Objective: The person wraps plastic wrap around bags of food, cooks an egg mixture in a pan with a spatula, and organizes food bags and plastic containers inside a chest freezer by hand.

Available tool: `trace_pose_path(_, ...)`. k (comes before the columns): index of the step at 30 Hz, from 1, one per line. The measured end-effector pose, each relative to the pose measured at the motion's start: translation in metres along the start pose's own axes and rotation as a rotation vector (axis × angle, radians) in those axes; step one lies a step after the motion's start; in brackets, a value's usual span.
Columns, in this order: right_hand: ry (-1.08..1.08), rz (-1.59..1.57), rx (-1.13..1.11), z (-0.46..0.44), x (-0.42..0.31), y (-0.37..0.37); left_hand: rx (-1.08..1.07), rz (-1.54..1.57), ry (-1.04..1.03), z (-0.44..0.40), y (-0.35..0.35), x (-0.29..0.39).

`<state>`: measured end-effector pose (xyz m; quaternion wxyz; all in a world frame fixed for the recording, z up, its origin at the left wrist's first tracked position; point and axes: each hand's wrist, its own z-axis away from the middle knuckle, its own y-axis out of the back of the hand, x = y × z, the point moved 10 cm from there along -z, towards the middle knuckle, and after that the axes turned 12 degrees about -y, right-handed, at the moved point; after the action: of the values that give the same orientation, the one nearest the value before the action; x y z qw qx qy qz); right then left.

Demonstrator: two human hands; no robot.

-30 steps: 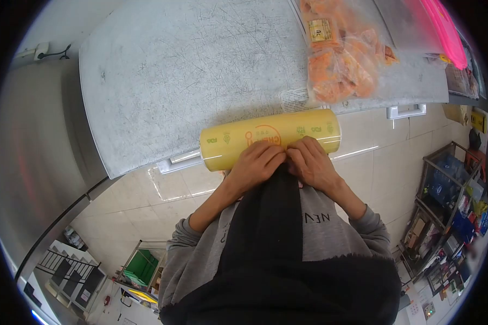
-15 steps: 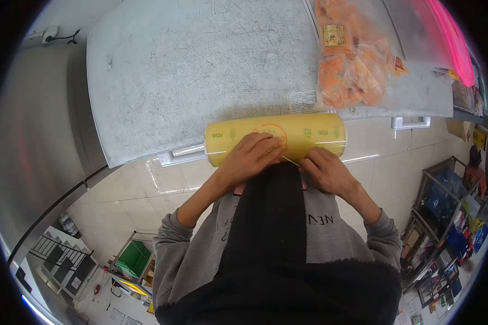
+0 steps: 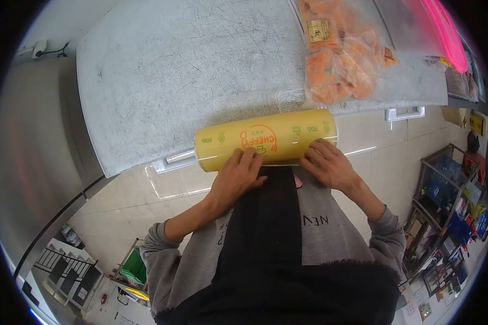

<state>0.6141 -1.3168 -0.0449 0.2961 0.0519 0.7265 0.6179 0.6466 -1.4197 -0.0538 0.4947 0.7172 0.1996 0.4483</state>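
yellow roll (image 3: 286, 138), red-green print (image 3: 259, 138), grey sleeves (image 3: 386, 234)

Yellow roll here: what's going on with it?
The person's left hand and right hand both touch the near side of a yellow roll at the front edge of a scratched worktop. The left is below the red lettering, the right toward the roll's right end. Bagged orange pieces lie farther back, right.

Bagged orange pieces (image 3: 341, 73) (1 yellow label (image 3: 319, 31)); green crate (image 3: 134, 266).
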Motion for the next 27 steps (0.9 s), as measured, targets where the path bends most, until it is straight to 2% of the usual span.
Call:
trace_pose_path(2,-0.046,-0.033,-0.088,0.006,0.005,-0.010,-0.312,-0.248,0.138,0.009,-0.019,-0.012)
trace_pose_path(3,-0.091,-0.064,-0.175,0.009,0.008,-0.020,-0.311,-0.249,0.138,0.008,-0.016,-0.016)
trace_pose_path(5,-0.174,-0.078,-0.171,0.013,0.014,-0.028,-0.234,-0.285,-0.258,-0.004,-0.005,0.006)
trace_pose_path(6,-0.256,-0.092,-0.169,0.014,0.020,-0.030,-0.230,-0.290,-0.262,-0.002,-0.004,0.002)
trace_pose_path(7,-0.258,-0.087,-0.164,0.014,0.019,-0.026,-0.335,-0.269,-0.330,0.003,-0.017,0.003)
trace_pose_path(8,-0.371,-0.086,-0.199,0.016,0.029,-0.026,-0.440,-0.250,-0.401,0.009,-0.029,0.003)
trace_pose_path(9,-0.488,-0.086,-0.233,0.020,0.038,-0.026,-0.438,-0.256,-0.413,0.013,-0.031,0.003)
trace_pose_path(11,-0.520,-0.020,-0.204,0.022,0.037,-0.022,-0.462,-0.092,-0.166,0.020,-0.031,-0.014)
trace_pose_path(12,-0.544,0.040,-0.182,0.022,0.041,-0.018,-0.458,-0.104,-0.193,0.019,-0.026,-0.010)
trace_pose_path(13,-0.569,0.049,-0.164,0.023,0.046,-0.012,-0.525,-0.117,0.012,0.023,-0.024,-0.029)
trace_pose_path(14,-0.418,0.067,-0.061,0.019,0.036,0.002,-0.587,-0.129,0.219,0.030,-0.019,-0.047)
trace_pose_path(15,-0.264,0.089,0.037,0.017,0.025,0.015,-0.586,-0.139,0.192,0.028,-0.012,-0.048)
trace_pose_path(16,-0.286,0.100,0.049,0.016,0.031,0.018,-0.555,-0.178,0.100,0.023,-0.001,-0.045)
trace_pose_path(18,-0.114,0.042,0.062,0.014,0.020,0.023,-0.522,-0.221,-0.008,0.016,0.007,-0.042)
trace_pose_path(20,-0.166,0.047,0.015,0.019,0.027,0.013,-0.289,-0.267,-0.272,0.001,0.027,-0.021)
trace_pose_path(21,-0.202,0.040,-0.043,0.021,0.032,0.005,-0.288,-0.271,-0.294,0.004,0.024,-0.025)
trace_pose_path(23,-0.261,0.047,-0.077,0.023,0.036,0.001,-0.348,-0.044,-0.328,0.013,0.008,-0.029)
trace_pose_path(25,-0.316,0.050,-0.111,0.025,0.037,-0.004,-0.364,-0.043,-0.355,0.017,0.008,-0.026)
trace_pose_path(27,-0.431,0.056,-0.082,0.030,0.042,-0.004,-0.400,0.010,-0.258,0.023,0.004,-0.033)
